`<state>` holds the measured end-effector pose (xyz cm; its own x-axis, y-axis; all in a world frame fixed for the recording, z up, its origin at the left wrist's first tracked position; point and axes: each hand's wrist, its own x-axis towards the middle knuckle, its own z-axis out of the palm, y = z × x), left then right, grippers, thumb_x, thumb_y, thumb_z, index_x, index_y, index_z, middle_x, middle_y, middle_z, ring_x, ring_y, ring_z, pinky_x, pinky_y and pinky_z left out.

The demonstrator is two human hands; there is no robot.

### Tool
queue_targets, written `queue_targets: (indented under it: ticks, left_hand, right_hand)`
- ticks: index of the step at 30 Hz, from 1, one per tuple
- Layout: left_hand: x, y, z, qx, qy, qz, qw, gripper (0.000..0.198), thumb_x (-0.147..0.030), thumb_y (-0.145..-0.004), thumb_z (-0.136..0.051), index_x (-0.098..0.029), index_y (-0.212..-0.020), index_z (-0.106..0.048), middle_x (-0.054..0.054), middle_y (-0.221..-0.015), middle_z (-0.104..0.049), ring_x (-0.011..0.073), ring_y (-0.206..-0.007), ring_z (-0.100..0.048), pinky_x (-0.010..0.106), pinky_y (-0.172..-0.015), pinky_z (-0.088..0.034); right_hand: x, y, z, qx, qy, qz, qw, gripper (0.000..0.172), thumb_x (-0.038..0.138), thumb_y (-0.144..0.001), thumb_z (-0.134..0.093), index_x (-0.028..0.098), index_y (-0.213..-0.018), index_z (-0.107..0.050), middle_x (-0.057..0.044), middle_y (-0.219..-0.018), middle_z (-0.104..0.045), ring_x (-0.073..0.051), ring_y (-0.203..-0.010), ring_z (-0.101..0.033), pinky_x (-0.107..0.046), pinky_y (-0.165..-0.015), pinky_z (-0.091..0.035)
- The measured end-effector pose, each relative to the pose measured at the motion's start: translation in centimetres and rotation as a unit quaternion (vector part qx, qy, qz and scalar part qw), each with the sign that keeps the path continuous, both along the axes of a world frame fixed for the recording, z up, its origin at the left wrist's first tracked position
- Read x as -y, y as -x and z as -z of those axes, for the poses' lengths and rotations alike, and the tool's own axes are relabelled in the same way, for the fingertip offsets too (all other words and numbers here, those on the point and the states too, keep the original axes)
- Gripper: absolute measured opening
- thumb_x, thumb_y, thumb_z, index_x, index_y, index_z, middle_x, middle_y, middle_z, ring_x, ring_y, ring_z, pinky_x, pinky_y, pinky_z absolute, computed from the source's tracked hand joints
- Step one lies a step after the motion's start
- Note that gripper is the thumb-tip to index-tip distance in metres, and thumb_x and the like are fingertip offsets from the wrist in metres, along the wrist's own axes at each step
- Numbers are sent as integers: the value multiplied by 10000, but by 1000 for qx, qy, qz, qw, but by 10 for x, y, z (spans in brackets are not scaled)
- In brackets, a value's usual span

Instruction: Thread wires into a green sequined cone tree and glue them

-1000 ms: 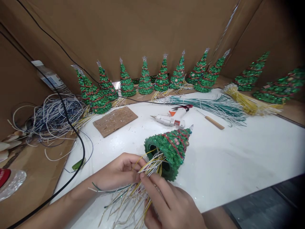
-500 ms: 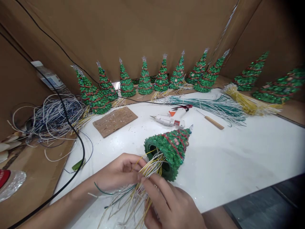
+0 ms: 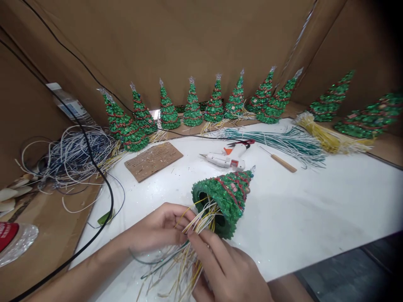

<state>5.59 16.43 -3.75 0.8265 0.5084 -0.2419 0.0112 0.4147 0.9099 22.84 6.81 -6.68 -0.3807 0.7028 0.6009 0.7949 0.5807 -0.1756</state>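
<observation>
A green glittery Christmas tree ornament (image 3: 231,197) lies on its side on the white table, its hollow base facing me. Out of the base comes a bunch of yellow and white wires (image 3: 204,216), with a few green ones among the loose ends below. My left hand (image 3: 163,226) is closed on the bunch from the left, its fingertips partly behind the wires. From the right, my right hand (image 3: 223,264) grips the same wires just below the tree's opening, thumb and fingers curled round them.
Several similar trees (image 3: 192,105) stand along the cardboard wall. A white glue gun (image 3: 222,160), scissors (image 3: 247,143), a wooden-handled awl (image 3: 283,162), a cardboard piece (image 3: 154,161) and green-white wires (image 3: 283,142) lie behind the work. A black cable (image 3: 108,197) crosses the left side.
The loose wire ends at the left have shifted slightly under my hands. Both hands keep hold of the bunch, and the tree stays on its side.
</observation>
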Motion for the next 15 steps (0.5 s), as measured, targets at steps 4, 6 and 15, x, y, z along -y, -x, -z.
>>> queue_targets:
  ticks: [4, 6, 15]
  left_hand:
    - [0, -1, 0, -27, 19, -20, 999, 195, -263, -790, -616, -99, -884, -665, 49, -732, -637, 106, -627, -564, 195, -606, -402]
    - [0, -1, 1, -34, -4, -9, 999, 171, -245, -796, -625, -106, -891, -658, 47, -737, -637, 104, -631, -565, 198, -617, -406]
    - [1, 1, 1, -57, 19, -55, 997, 217, -282, -761, -636, -114, -889, -685, 50, -760, -659, 103, -663, -574, 181, -624, -422]
  right_hand:
    - [0, -1, 1, 12, -2, -1, 1000, 542, 147, -749, -348, 81, -1261, -512, -101, -1097, -588, -175, -739, -614, -260, -522, -536]
    - [0, -1, 2, 16, -7, -5, 1000, 545, 153, -748, -351, 80, -1266, -505, -103, -1091, -591, -173, -729, -615, -259, -512, -533]
    - [2, 0, 4, 13, -20, -7, 1000, 526, 158, -756, -352, 78, -1260, -479, -118, -1105, -594, -179, -725, -627, -260, -490, -533]
